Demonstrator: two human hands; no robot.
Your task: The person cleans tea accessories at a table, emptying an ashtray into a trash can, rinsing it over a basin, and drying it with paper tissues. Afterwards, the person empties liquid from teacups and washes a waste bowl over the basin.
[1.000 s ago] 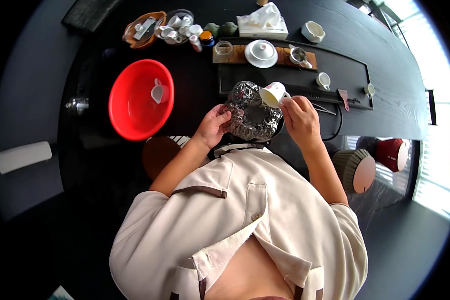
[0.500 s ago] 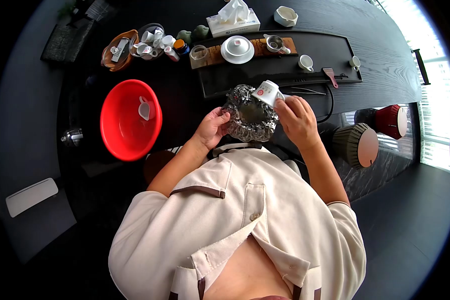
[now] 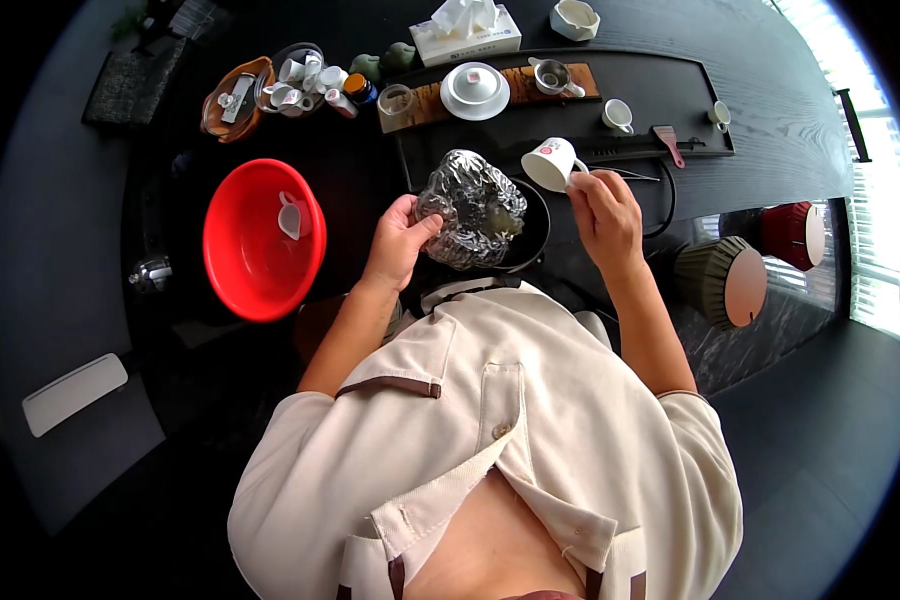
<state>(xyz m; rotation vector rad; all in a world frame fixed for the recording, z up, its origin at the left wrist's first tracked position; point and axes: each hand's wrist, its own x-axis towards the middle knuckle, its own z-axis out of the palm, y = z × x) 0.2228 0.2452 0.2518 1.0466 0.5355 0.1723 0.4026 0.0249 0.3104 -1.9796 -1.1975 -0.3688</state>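
Note:
My left hand [image 3: 400,238] grips the left edge of a foil-covered bowl [image 3: 455,185], its silvery rim crumpled and the whole thing tilted. Behind and beneath it, a round black pan [image 3: 538,225] shows partly. In my right hand [image 3: 607,215] is a small white cup [image 3: 550,164] with a red mark, pinched by its handle and tipped on its side. The cup is to the right of the foil, apart from it and in front of the black tea tray [image 3: 660,95].
A red basin [image 3: 230,250] with a small white cup [image 3: 290,216] inside stands at left. On the tray are a lidded white bowl [image 3: 475,92], another white cup [image 3: 617,115] and a brush [image 3: 669,143]. A tissue box [image 3: 467,45] lies behind. Two drum-like stools [image 3: 720,282] stand at right.
The foil-covered bowl has tilted and shifted left in my left hand, uncovering the black pan. My right hand has moved the cup away from the foil, up and to the right.

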